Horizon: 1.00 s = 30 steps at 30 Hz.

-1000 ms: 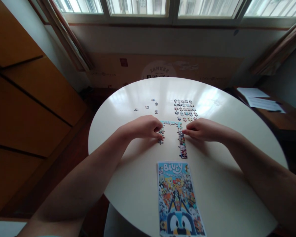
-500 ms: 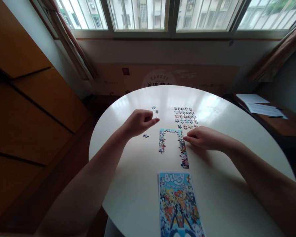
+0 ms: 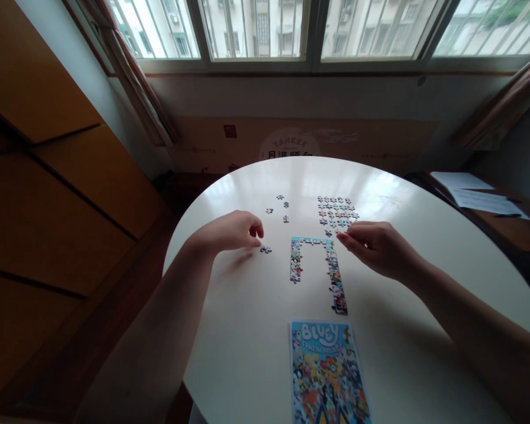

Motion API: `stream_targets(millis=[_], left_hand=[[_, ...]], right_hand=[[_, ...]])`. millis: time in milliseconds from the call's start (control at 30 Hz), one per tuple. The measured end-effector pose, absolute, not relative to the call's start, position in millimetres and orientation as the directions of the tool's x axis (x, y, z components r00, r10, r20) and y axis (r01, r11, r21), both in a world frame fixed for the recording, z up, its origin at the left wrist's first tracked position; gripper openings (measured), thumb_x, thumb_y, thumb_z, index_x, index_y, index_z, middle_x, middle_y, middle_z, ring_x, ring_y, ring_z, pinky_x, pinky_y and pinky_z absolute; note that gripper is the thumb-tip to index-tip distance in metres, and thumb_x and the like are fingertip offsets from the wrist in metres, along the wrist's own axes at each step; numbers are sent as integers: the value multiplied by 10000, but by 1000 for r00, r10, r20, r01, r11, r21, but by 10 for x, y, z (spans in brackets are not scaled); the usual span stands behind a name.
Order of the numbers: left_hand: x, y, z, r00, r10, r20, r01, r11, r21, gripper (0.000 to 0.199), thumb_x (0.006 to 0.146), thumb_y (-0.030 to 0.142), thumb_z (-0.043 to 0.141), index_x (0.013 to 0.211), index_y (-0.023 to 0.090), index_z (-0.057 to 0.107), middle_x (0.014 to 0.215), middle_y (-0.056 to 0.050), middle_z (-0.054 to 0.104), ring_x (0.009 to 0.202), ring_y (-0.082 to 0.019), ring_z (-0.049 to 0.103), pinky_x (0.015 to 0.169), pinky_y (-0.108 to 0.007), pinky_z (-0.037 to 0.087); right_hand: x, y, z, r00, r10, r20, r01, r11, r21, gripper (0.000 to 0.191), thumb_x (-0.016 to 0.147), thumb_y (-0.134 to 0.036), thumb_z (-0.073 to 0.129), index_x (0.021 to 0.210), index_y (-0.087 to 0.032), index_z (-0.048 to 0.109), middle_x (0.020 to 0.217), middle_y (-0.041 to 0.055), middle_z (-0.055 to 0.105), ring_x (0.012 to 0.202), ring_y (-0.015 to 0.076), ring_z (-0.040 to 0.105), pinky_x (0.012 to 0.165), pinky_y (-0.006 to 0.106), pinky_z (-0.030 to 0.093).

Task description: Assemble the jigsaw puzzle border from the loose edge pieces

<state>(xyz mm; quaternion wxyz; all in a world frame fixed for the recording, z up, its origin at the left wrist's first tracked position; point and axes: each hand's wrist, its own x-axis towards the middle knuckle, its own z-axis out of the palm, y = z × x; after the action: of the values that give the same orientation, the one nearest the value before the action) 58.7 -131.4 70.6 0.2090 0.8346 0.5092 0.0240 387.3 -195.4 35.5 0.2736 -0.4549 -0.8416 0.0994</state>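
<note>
My left hand (image 3: 235,229) hovers over the left of the table, thumb and fingers apart with nothing between them. Just beyond its fingertips lies a small cluster of jigsaw pieces (image 3: 265,249). Several loose pieces (image 3: 286,219) are scattered farther back. My right hand (image 3: 373,244) is closed in a pinch on a small jigsaw piece (image 3: 338,232) at the front row of the sorted pieces (image 3: 333,207); its fingers partly hide that row. Between the hands sits a partly joined puzzle border (image 3: 338,277), with a top edge, a shorter left side and a longer right side.
A Bluey picture sheet (image 3: 324,365) lies at the near side of the round white table (image 3: 242,330). Papers and a pen rest on a brown surface (image 3: 490,197) at the right. A window and wall stand beyond, with a wooden cabinet (image 3: 48,194) at the left.
My left hand has moved left and down, uncovering two loose pieces, and its fingers have parted. My right hand has shifted from the border's right side up to the sorted pieces. The view tilts slightly.
</note>
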Motion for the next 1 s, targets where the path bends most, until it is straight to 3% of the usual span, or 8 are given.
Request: stream_targets(millis=[133, 300, 533, 700, 1000], left_hand=[[595, -1305, 703, 490, 830, -267, 856, -400, 328, 306, 736, 349, 690, 1002, 222, 771, 967, -56, 756, 782, -191, 659, 653, -263, 438], [647, -1250, 649, 513, 786, -344, 853, -424, 303, 358, 712, 382, 694, 1030, 238, 773, 980, -40, 758, 814, -197, 646, 712, -282, 429], [700, -1251, 623, 506, 794, -337, 858, -421, 296, 297, 695, 348, 686, 957, 246, 782, 919, -31, 756, 780, -191, 635, 675, -278, 406], [708, -1238, 615, 504, 795, -338, 858, -417, 299, 292, 688, 340, 691, 946, 245, 788, 901, -25, 754, 781, -191, 626, 699, -284, 400], [745, -1257, 623, 566, 769, -297, 814, -466, 345, 228, 697, 329, 697, 877, 203, 759, 833, -31, 727, 752, -179, 607, 682, -289, 392]], right_hand=[[3878, -1952, 328, -467, 798, 381, 686, 599, -413, 479, 1011, -377, 488, 592, -213, 324, 562, -31, 364, 526, 117, 335, 538, 289, 280], [3878, -1958, 301, -477, 772, 420, 662, 630, -406, 480, 996, -365, 524, 580, -211, 339, 551, -39, 351, 514, 109, 320, 537, 292, 266], [3842, -1973, 317, -522, 731, 439, 622, 679, -391, 475, 999, -329, 523, 570, -209, 357, 544, -46, 347, 508, 104, 317, 537, 290, 263], [3845, -1971, 299, -516, 740, 432, 626, 670, -400, 442, 996, -336, 537, 583, -200, 459, 549, -34, 431, 511, 103, 359, 540, 281, 291], [3812, -1995, 309, -567, 700, 433, 596, 712, -372, 457, 983, -318, 554, 566, -198, 410, 548, -41, 385, 500, 92, 350, 529, 271, 294]])
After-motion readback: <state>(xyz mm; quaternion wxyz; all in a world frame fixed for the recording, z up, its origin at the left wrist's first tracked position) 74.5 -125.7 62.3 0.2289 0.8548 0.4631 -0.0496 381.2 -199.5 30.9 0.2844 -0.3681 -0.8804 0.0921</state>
